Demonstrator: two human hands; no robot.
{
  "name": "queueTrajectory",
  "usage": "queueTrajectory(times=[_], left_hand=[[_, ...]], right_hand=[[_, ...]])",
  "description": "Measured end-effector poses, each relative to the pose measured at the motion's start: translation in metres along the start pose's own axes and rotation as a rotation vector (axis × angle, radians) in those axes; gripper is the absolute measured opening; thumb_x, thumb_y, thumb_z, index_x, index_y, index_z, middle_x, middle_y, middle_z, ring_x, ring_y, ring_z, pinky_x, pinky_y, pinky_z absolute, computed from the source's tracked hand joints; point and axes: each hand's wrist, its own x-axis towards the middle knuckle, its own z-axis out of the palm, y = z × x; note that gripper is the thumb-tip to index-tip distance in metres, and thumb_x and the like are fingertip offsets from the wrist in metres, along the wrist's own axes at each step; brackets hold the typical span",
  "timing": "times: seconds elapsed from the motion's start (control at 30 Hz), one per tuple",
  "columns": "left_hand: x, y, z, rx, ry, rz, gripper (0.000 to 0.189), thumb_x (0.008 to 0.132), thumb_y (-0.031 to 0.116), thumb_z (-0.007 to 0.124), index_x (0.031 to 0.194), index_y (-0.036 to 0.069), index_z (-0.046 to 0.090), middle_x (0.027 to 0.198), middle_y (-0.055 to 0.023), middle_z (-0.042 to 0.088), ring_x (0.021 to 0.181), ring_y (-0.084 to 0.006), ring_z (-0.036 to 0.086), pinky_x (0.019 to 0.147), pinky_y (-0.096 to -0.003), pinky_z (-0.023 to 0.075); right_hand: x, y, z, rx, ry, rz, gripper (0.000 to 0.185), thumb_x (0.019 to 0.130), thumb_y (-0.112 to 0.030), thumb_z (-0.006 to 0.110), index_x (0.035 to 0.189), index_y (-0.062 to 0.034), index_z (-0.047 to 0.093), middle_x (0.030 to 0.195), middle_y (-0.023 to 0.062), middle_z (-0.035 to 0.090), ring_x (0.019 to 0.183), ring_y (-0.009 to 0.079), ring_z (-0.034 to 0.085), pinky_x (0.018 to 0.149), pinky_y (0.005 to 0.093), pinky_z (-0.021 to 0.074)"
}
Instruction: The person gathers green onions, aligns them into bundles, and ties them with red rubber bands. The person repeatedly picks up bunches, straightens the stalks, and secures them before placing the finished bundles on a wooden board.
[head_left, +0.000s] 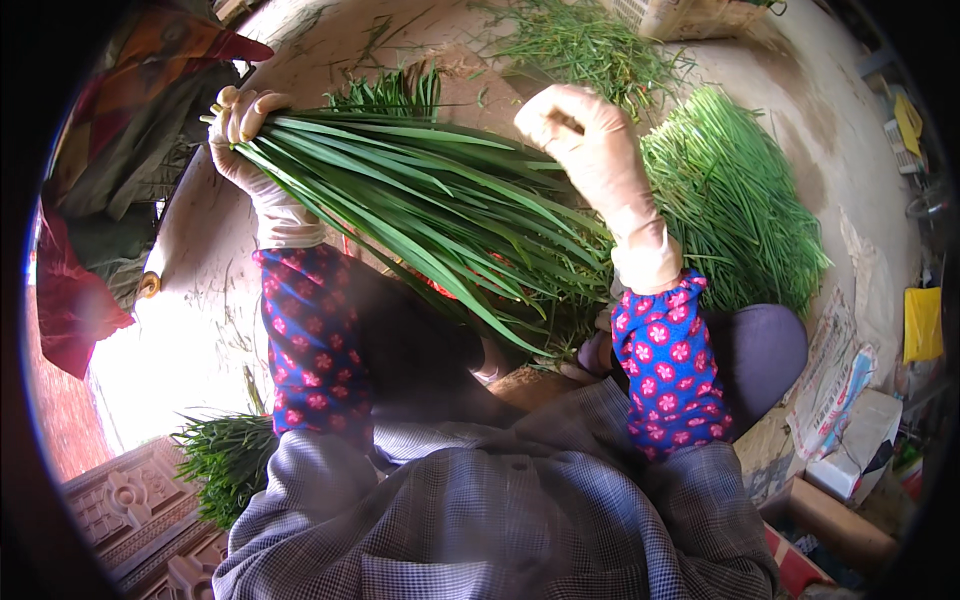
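Observation:
My left hand (251, 142), in a pale thin glove, is closed around the stem ends of a bunch of garlic chives (420, 195). The long flat leaves fan out to the right and down across my lap. My right hand (581, 131), gloved too, is raised by the leaf tips with its fingers curled in, and I see nothing held in it. Just right of that wrist lies a big pile of chives (735, 195). Behind the held bunch, a smaller bunch of chives (397, 91) shows in part.
Loose green trimmings (592, 52) cover the floor ahead, near a pale plastic crate (690, 19). More chives (229, 465) lie at my left side by a carved panel (124, 495). Cartons (855, 450) and a printed plastic bag (832, 397) are at the right. Cloths (112, 172) hang at left.

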Motion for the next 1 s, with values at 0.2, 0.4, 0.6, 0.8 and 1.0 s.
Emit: queueTrajectory(times=[0.2, 0.4, 0.6, 0.8, 1.0], left_hand=[[-0.003, 0.004, -0.004, 0.084, 0.056, 0.048, 0.008, 0.079, 0.002, 0.053, 0.085, 0.000, 0.058, 0.059, 0.0045, 0.045, 0.058, -0.0093, 0.049, 0.078, -0.0252, 0.0468], [-0.001, 0.008, -0.006, 0.102, 0.095, 0.041, 0.010, 0.077, 0.000, 0.057, 0.086, -0.001, 0.061, 0.060, 0.0041, 0.047, 0.058, -0.0088, 0.050, 0.078, -0.0243, 0.0478], [0.001, -0.003, -0.008, 0.097, 0.091, 0.080, 0.009, 0.079, 0.000, 0.057, 0.088, -0.001, 0.059, 0.058, 0.0042, 0.045, 0.057, -0.0085, 0.048, 0.078, -0.0235, 0.0472], [0.000, 0.010, -0.015, 0.122, 0.095, 0.098, 0.011, 0.078, -0.001, 0.057, 0.089, 0.000, 0.057, 0.060, 0.0047, 0.045, 0.057, -0.0092, 0.047, 0.080, -0.0255, 0.0467], [-0.004, 0.001, -0.004, 0.146, 0.129, 0.121, 0.010, 0.076, -0.003, 0.058, 0.083, 0.003, 0.057, 0.060, 0.0053, 0.049, 0.057, -0.0073, 0.051, 0.079, -0.0245, 0.0482]], right_hand=[[-0.002, 0.016, -0.051, -0.079, -0.012, -0.031, 0.006, 0.088, -0.011, 0.069, 0.090, -0.0050, 0.068, 0.080, -0.0021, 0.066, 0.073, 0.0066, 0.055, 0.072, 0.0224, 0.0471], [-0.026, -0.012, -0.047, -0.470, -0.197, 0.072, 0.010, 0.083, -0.011, 0.071, 0.092, -0.0077, 0.070, 0.079, 0.0036, 0.066, 0.069, 0.0131, 0.060, 0.064, 0.0260, 0.0479], [-0.040, 0.018, -0.052, 0.188, -0.026, 0.191, 0.014, 0.092, -0.010, 0.058, 0.088, -0.0034, 0.068, 0.078, -0.0008, 0.066, 0.069, 0.0059, 0.053, 0.061, 0.0230, 0.0428], [-0.046, 0.045, -0.087, 0.347, 0.264, 0.254, 0.017, 0.096, -0.010, 0.054, 0.095, -0.0019, 0.070, 0.086, 0.0025, 0.066, 0.069, 0.0041, 0.049, 0.057, 0.0177, 0.0377], [-0.046, 0.039, -0.097, -0.136, -0.146, 0.299, 0.021, 0.091, -0.010, 0.060, 0.109, -0.0025, 0.070, 0.096, 0.0035, 0.070, 0.081, 0.0099, 0.058, 0.074, 0.0230, 0.0469]])
